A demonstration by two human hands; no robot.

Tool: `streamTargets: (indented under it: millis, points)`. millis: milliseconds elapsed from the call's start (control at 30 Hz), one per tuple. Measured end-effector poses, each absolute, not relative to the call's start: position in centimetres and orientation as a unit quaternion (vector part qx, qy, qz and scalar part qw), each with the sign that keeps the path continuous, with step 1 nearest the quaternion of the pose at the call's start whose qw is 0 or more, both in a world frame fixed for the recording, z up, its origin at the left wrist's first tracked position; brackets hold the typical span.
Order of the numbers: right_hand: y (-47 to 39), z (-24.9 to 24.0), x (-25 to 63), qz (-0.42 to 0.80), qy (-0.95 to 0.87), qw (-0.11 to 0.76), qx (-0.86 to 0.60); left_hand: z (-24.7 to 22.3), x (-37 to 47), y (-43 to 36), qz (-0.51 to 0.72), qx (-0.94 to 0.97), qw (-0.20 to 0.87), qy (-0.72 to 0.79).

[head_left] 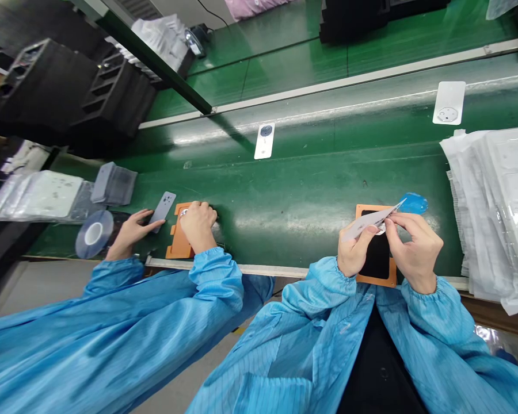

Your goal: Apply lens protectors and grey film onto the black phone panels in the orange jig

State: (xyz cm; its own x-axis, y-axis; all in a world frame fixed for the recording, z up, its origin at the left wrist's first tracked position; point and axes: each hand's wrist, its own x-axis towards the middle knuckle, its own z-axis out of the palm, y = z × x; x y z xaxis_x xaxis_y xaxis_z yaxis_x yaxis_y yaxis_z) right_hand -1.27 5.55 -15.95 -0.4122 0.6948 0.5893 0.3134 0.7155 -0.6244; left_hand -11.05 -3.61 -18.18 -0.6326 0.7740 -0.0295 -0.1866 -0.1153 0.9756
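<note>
My left hand (351, 252) is closed on a thin, pale phone back cover (361, 223), held tilted above the fixture. My right hand (415, 244) pinches at the cover's far right end; whether its fingertips hold the cover itself or a small piece on it is too small to tell. Beneath both hands lies an orange fixture (387, 282) with a black pad (374, 256), partly hidden by them. A crumpled piece of blue film (414, 203) sits just beyond my right hand.
Left, a co-worker's hands (198, 224) work at another orange fixture (181, 244) and a grey cover (164, 208), beside a tape roll (94, 234). White covers (264, 148) (451, 95) lie on the green conveyor belt (311, 190). Stacked plastic trays (479, 195) stand right.
</note>
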Motion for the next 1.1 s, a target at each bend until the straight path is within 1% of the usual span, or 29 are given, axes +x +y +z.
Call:
streamTargets:
  millis: [200,767,1100]
  points:
    - [5.6,-15.9,-1.1,0.235,-0.812,0.435,-0.311,-17.8,-11.0,-3.6,0.706,0.235,0.358,0.564]
    - [5.7,-16.2,-1.1,0.237,-0.810,0.433,-0.315,-18.1,-11.0,-3.4,0.706,0.224,0.354,0.572]
    - [6.2,-17.2,-1.5,0.230,-0.812,0.440,-0.307,-17.5,-10.8,-3.4,0.694,0.258,0.321,0.591]
